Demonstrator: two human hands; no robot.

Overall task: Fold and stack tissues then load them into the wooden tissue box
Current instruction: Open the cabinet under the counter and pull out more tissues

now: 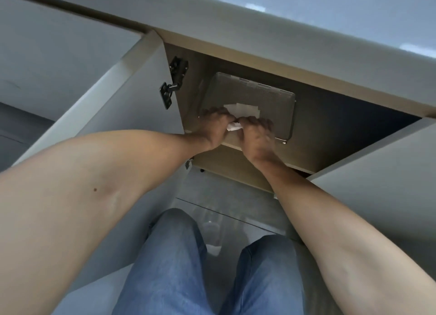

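Note:
Inside an open cabinet, a wooden tissue box point(264, 102) with rounded corners rests on a shelf. White tissue point(243, 109) sticks out of its top. My left hand point(213, 128) and my right hand point(256, 134) are side by side at the box's near edge, both closed on a crumpled bit of white tissue point(233, 126) between them. The fingers hide most of that piece.
The cabinet's left door point(132, 83) stands open with black hinges point(174, 81). A grey countertop edge point(283, 31) runs above. The right door point(377, 185) is open too. My knees in blue jeans point(169, 267) are below, over a grey floor.

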